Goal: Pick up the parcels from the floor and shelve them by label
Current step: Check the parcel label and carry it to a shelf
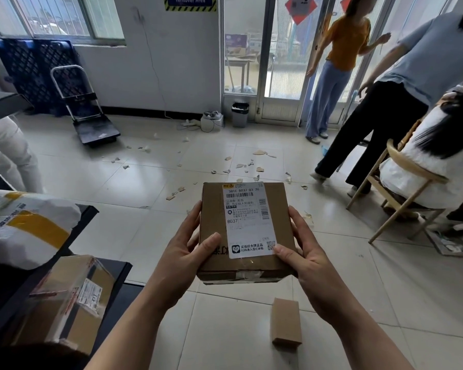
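- At far left, dark shelves already carry a white poly-bag parcel with yellow tape and, lower down, a taped cardboard parcel with its own label.
- The left hand is closed on the left side of the brown box, thumb lying across the top face, fingers wrapped under the edge.
- The box is held off the floor at centre, tilted toward the camera, its white shipping label facing up; "B037" can be read on it.
- It looks like stiff corrugated card, likely light, since it rests easily in two hands; the taped near edge appears a little crushed, so gripping the two side walls seems safer than squeezing that edge.
- The right hand clasps the right side, thumb touching the label's lower corner.
- Below it, a small plain carton stands on the tiled floor, not yet picked up.
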`<state>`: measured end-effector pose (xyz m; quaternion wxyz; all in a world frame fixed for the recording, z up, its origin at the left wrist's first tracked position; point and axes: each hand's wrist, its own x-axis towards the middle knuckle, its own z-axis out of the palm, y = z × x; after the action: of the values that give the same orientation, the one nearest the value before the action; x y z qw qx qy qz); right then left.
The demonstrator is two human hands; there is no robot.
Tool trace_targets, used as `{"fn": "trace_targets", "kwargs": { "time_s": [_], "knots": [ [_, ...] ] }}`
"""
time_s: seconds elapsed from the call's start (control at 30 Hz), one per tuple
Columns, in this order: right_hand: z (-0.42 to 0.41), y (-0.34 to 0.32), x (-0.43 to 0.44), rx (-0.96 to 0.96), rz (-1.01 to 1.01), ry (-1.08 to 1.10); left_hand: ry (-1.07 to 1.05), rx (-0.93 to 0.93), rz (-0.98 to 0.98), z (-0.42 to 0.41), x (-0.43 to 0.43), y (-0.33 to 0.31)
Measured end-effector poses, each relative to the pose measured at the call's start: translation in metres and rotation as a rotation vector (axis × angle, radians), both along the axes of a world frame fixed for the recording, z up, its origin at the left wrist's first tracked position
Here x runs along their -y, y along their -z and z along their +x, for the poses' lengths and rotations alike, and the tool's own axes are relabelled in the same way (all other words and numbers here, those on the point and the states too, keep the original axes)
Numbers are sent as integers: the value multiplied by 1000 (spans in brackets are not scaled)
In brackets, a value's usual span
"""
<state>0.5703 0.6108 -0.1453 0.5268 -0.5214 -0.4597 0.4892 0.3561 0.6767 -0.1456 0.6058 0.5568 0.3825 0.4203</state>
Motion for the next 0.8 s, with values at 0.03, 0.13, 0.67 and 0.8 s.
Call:
{"fn": "trace_targets", "kwargs": {
  "time_s": [0.03, 0.13, 0.67, 0.8],
  "knots": [
    [-1, 0, 0, -3, 1, 1, -1, 3, -1, -1, 0, 0],
    [-2, 3, 1, -5, 0, -3, 1, 14, -2, -2, 0, 1],
    [24, -7, -21, -1, -18, -145, -150, -1, 5, 18, 11, -6],
    [33, -9, -33, 18, -30, -232, -272, -5, -5, 28, 23, -12]
  ]
}}
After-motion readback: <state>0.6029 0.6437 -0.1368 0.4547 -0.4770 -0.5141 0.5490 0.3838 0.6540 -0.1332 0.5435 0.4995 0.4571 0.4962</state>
